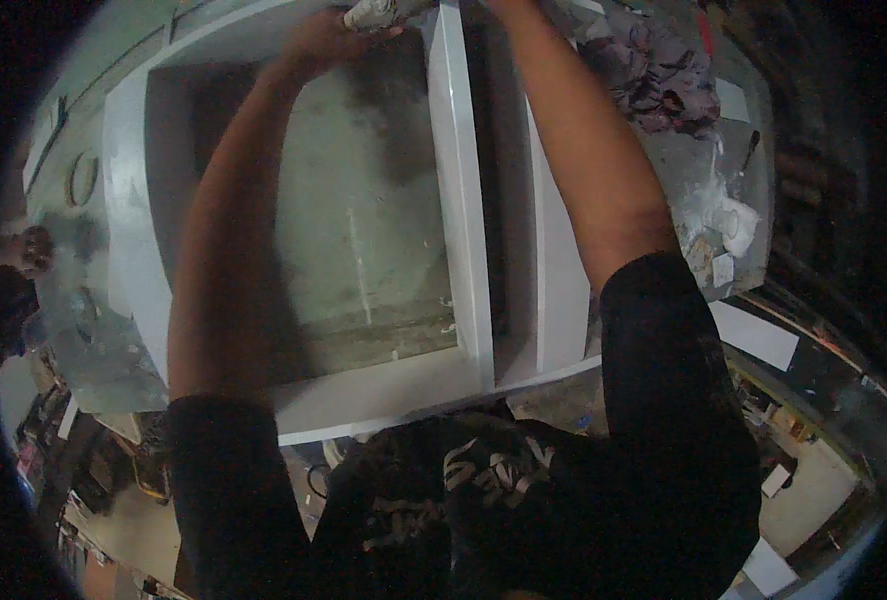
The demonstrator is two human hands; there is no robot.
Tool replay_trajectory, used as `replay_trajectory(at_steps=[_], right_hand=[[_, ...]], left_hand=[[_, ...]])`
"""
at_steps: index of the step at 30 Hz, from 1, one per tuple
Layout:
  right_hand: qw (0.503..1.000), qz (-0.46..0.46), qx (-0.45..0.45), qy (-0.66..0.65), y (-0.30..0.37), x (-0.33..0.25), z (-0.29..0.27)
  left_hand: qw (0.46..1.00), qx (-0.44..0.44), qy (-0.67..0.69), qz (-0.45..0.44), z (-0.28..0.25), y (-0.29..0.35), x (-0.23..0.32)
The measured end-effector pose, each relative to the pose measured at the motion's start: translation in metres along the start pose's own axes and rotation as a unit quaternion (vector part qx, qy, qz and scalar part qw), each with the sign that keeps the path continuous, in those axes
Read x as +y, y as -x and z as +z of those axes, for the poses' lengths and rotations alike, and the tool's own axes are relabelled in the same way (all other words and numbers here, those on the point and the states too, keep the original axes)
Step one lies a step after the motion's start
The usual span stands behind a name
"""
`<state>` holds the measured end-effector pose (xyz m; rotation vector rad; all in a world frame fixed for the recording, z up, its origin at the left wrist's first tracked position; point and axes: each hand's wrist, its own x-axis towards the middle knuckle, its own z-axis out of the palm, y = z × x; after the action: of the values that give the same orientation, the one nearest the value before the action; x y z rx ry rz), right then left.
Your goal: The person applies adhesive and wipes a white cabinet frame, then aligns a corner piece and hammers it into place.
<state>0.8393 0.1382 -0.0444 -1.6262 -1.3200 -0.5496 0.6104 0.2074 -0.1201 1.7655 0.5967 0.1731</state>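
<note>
At the top edge, my left hand (335,42) reaches over the far side of a white open box frame (466,210). Its fingers are closed about a pale, crumpled cloth (371,13), which the picture edge partly cuts off. My right hand (508,6) is at the upper edge, right of the frame's long divider. Only its wrist end shows, so its fingers and anything in them are hidden. The frame lies on a grey-green worktop (373,240), which shows through its large left opening. A narrower compartment runs along the divider's right side.
A crumpled purplish cloth (653,75) lies at the worktop's far right. Nearer are white smears and a crumpled white piece (735,225). A dark ring (81,178) lies at the left. Another person's hand (31,248) is at the left edge. A white panel (756,335) is lower right.
</note>
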Motion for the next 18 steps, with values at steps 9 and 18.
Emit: replay_trajectory(at_steps=[9,18], right_hand=[[0.982,-0.012,0.166,-0.084,0.013,0.005,-0.009],[0.972,0.123,0.022,-0.199,0.053,-0.038,-0.035]], left_hand=[[0.963,0.086,-0.242,0.078,-0.007,0.01,0.03],[0.962,0.054,-0.265,0.024,0.011,0.058,0.022]])
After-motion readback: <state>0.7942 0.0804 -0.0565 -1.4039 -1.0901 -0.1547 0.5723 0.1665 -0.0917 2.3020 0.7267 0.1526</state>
